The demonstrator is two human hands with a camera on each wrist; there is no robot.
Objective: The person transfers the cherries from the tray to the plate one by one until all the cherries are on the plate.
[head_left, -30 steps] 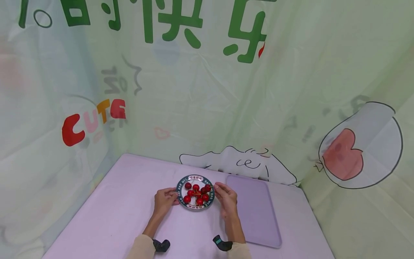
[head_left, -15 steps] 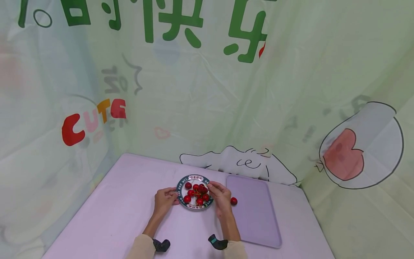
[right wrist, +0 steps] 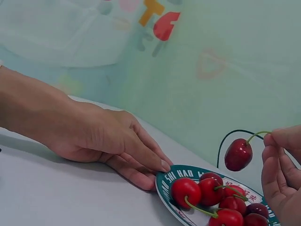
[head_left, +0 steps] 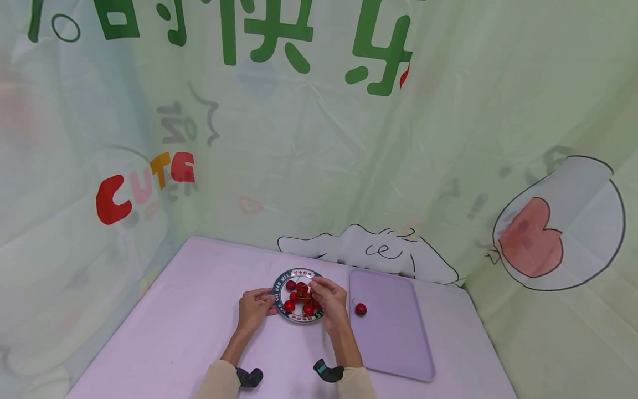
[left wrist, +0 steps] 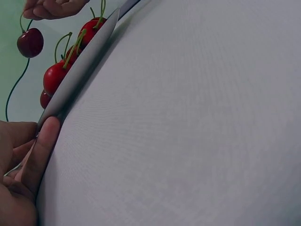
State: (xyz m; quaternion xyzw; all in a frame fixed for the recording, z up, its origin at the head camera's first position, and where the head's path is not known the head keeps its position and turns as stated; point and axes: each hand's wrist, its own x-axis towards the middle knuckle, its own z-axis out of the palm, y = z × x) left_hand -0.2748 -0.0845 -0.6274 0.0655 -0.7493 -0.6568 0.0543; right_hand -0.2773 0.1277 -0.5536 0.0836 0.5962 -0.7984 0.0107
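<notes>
A round plate [head_left: 284,316] with a green lettered rim bears several red cherries [right wrist: 186,192] with green stems. My left hand [head_left: 253,311] pinches the plate's left rim; in the left wrist view the thumb lies along the edge. Over the plate, my right hand [head_left: 333,303] holds one dark red cherry [right wrist: 238,155] by its stem between thumb and fingertips. That cherry hangs above the others, apart from them in the right wrist view. From the head view, the right hand hides the plate's right side.
To the right of the plate lies a purple rectangular tray [head_left: 394,332]. A single cherry [head_left: 361,309] rests near its left edge. The pale table [head_left: 164,332] meets a printed cloth [head_left: 319,166] at the back and sides.
My right hand has moved left from the plate's right rim to over the plate. The cherry on the tray has come into view from behind it. The left hand stays put.
</notes>
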